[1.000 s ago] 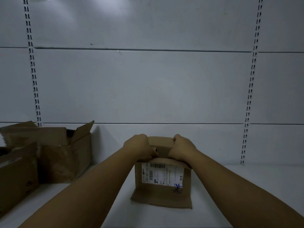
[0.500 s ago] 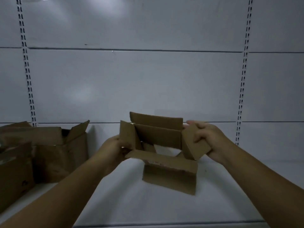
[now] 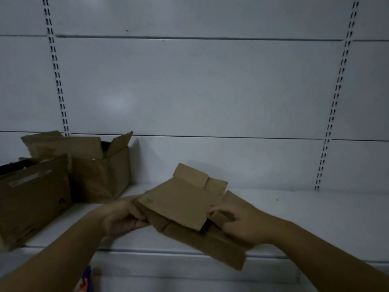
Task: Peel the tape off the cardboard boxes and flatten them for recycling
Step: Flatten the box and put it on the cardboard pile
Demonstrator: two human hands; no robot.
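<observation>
As arms extend, left hand [image 3: 124, 218] and right hand [image 3: 244, 225] each grip the flattened box [image 3: 179, 204].

Left hand [image 3: 124, 218] and right hand [image 3: 242, 223] grip, fingers curled; forearms converge.

dim, bluish | soft glare on wall [image 3: 117, 102] | edges bowed | slight blur

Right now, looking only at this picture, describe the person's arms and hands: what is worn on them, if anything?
The left forearm and right forearm are bare as far as the frame shows, with no sleeves in view. The left hand and right hand wear no gloves. No watch, bracelet or ring can be made out, though the light is dim.
</observation>
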